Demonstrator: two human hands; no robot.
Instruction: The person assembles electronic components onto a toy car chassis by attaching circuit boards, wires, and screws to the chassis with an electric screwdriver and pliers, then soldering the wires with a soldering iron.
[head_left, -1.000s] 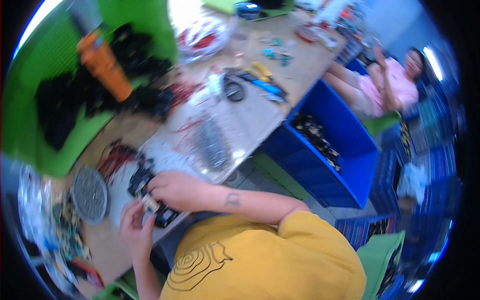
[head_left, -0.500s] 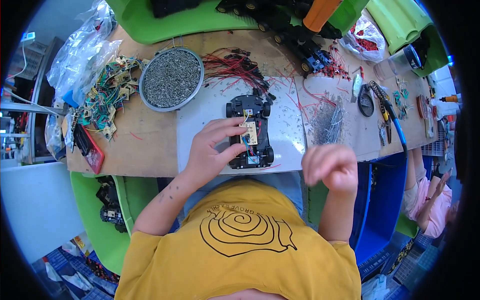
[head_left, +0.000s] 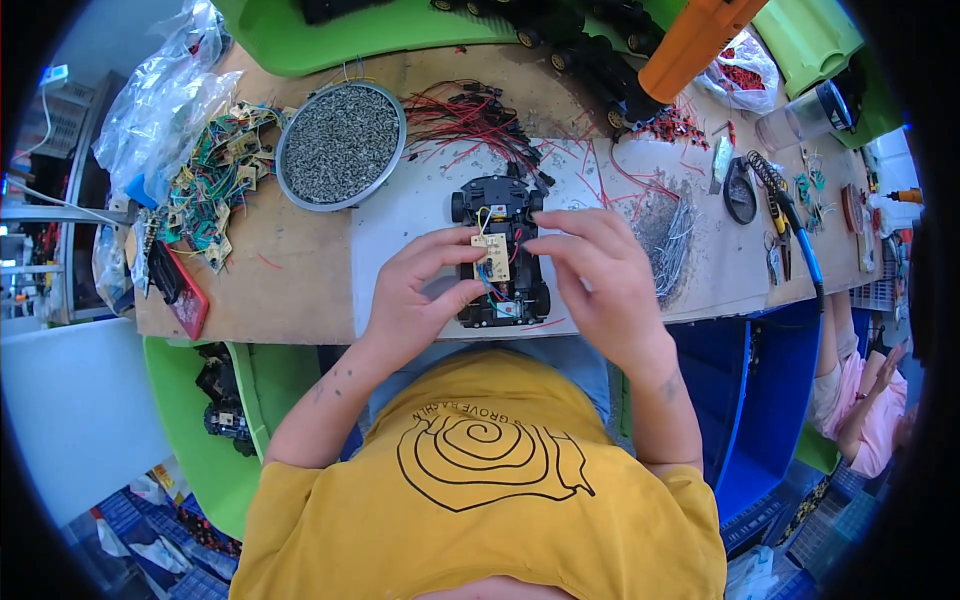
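At far left we've got a tangle of wired boards point(head_left: 225, 185) on the table point(head_left: 300, 285), then a round dish point(head_left: 401, 150) full of small metal pieces. Here's our left hand point(head_left: 412, 292), forefinger and thumb apart at the left edge of a tan circuit board point(head_left: 491, 259); whether they grip it, we can't tell. That board sits atop the black car chassis point(head_left: 522, 275), in front of us! Our right hand point(head_left: 612, 285) reaches its right side, fingers spread; further right, a blue-handled soldering iron point(head_left: 794, 240).

Car chassis point(head_left: 522, 285) is blk, circuit bd point(head_left: 491, 258) tan, loose wires point(head_left: 458, 115) red, shirt point(head_left: 485, 535) yel w/ blk spiral point(head_left: 487, 438).
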